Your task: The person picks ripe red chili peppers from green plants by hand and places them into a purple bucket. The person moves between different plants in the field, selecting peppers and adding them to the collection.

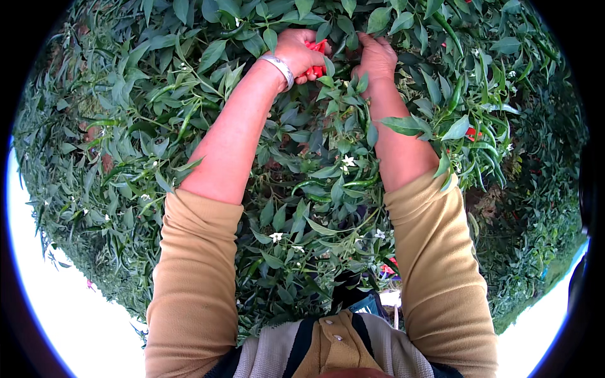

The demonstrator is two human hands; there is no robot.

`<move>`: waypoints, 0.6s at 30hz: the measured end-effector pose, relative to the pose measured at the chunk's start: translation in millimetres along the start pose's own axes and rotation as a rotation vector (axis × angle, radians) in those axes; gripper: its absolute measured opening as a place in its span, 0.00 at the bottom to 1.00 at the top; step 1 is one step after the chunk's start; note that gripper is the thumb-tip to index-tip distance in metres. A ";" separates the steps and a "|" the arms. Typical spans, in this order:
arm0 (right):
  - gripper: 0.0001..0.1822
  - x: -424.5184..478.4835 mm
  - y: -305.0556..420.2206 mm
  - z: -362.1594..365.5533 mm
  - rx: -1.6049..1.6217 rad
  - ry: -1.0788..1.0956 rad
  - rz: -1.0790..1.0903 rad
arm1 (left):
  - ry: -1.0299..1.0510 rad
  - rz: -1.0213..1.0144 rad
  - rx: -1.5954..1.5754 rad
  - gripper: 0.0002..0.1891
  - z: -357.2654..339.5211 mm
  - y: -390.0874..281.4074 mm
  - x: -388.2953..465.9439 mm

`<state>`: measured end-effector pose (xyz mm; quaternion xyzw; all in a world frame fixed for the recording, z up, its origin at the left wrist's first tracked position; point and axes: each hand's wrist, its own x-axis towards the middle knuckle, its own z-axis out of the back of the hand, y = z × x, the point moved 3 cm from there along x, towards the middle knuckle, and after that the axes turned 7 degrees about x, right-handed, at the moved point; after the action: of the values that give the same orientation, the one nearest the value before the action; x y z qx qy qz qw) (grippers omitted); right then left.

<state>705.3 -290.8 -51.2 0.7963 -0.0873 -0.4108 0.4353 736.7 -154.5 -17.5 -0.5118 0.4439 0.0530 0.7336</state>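
Several red chili peppers (315, 71) are bunched in my left hand (298, 51), its fingers curled around them. A pale metal bangle (280, 70) circles that wrist. To the right, my right hand (379, 56) reaches into the leaves of a chili plant (352, 94). Its fingertips are partly hidden by foliage, so whether they grip anything does not show. A dark green pepper (341, 46) hangs in the gap between the two hands.
Dense chili plants surround both arms. Green chili peppers (361, 182) and white flowers (348, 161) hang below my hands. Long green peppers (448, 32) hang at upper right. Near my body, red peppers (389, 267) show through the leaves, beside a printed blue item (366, 306).
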 end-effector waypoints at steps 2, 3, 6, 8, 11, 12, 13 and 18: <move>0.07 -2.2 1.4 4.8 -0.101 -0.008 -0.028 | 0.020 -0.011 -0.085 0.09 3.6 -1.4 -4.4; 0.07 -3.9 1.7 1.3 -0.114 0.063 -0.067 | 0.029 -0.016 -0.126 0.09 6.3 -1.5 -7.0; 0.06 7.6 -6.7 5.3 -0.285 0.316 -0.047 | 0.063 -0.048 -0.264 0.08 10.4 -5.6 -14.7; 0.07 17.2 -15.6 14.9 -0.275 0.326 -0.134 | 0.116 -0.080 -0.338 0.08 13.7 -8.3 -23.6; 0.09 3.1 -9.0 6.5 -0.158 0.399 -0.259 | 0.190 -0.128 -0.466 0.08 20.2 -10.4 -37.8; 0.09 -3.1 -3.8 1.3 -0.194 0.450 -0.252 | 0.206 -0.176 -0.473 0.08 21.1 -13.8 -43.7; 0.09 -10.2 1.4 -3.3 -0.229 0.500 -0.244 | 0.182 -0.158 -0.465 0.08 22.0 -15.7 -50.2; 0.07 -68.5 46.1 -15.7 -0.261 0.630 0.057 | 0.044 -0.081 -0.389 0.12 24.0 -36.0 -90.0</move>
<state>682.5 -274.9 28.2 0.8188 0.0827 -0.1398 0.5506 716.2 -118.4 73.4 -0.6623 0.4204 0.0969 0.6126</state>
